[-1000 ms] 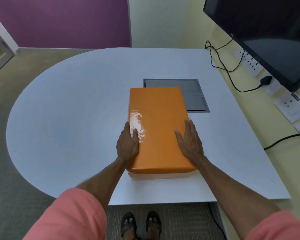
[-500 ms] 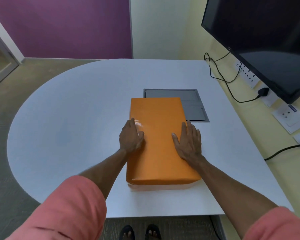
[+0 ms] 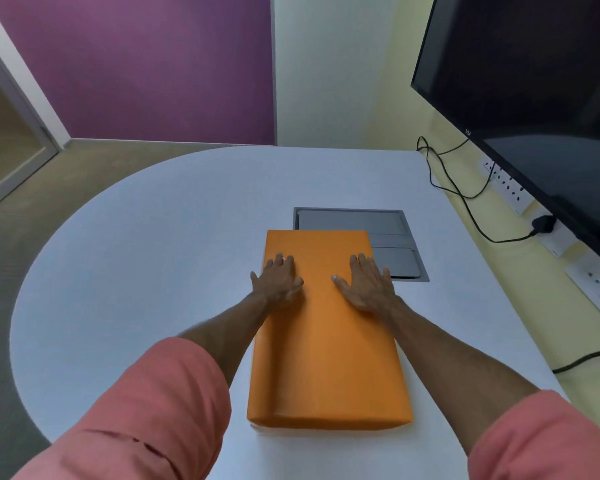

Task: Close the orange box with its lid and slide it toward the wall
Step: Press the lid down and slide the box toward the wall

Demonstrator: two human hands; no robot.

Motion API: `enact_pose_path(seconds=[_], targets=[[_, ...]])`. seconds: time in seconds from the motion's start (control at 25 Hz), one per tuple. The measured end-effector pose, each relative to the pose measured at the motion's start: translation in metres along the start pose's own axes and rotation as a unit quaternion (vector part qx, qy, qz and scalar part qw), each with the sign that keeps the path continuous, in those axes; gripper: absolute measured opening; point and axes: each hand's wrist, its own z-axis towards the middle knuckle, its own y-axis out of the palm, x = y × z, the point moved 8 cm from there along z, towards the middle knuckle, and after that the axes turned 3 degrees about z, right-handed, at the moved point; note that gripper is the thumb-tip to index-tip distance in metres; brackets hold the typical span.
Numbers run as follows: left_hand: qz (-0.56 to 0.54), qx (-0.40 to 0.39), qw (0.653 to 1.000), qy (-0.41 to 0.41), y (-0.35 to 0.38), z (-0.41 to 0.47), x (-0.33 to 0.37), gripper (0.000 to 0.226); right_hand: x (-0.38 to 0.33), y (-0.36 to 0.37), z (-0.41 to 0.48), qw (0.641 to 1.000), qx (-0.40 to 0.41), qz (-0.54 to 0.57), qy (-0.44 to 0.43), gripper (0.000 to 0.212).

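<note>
The orange box lies lengthwise on the white table, its lid down and covering it. My left hand rests flat on the lid near its left edge, fingers spread. My right hand rests flat on the lid near its right edge, fingers spread too. Both palms lie on the far half of the lid. Neither hand grips anything. The box's far end overlaps the front left part of a grey panel set into the table.
A black screen hangs on the yellow wall to the right, with sockets and black cables below it. The table's right edge meets that wall. A purple wall stands far ahead.
Both hands have moved forward along the lid from its near half to its far half. The camera has tilted up, so the box sits lower in view.
</note>
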Motion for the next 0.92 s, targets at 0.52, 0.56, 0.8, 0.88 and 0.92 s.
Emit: enact_pose_path(seconds=[0.52,0.56,0.8,0.88,0.92], targets=[[-0.007,-0.023,1.0,0.01,-0.006,0.006,0.001,0.057,0.005,0.007,0.009,0.999,-0.03,0.019,-0.001,0.078],[-0.046,-0.021,0.999,0.018,-0.01,0.004,0.0,0.058,0.005,0.004,0.009,0.999,-0.031,0.018,-0.006,0.077],[-0.349,-0.03,0.93,-0.112,-0.002,-0.029,-0.067,0.09,0.06,0.004,-0.022,0.951,0.008,0.264,0.162,0.086],[-0.393,-0.124,0.895,-0.169,0.028,-0.047,-0.085,0.109,0.073,0.027,-0.042,0.881,-0.064,0.394,0.252,0.099],[-0.41,-0.16,0.88,-0.178,0.04,-0.055,-0.088,0.113,0.074,0.035,-0.051,0.858,-0.096,0.422,0.276,0.099]])
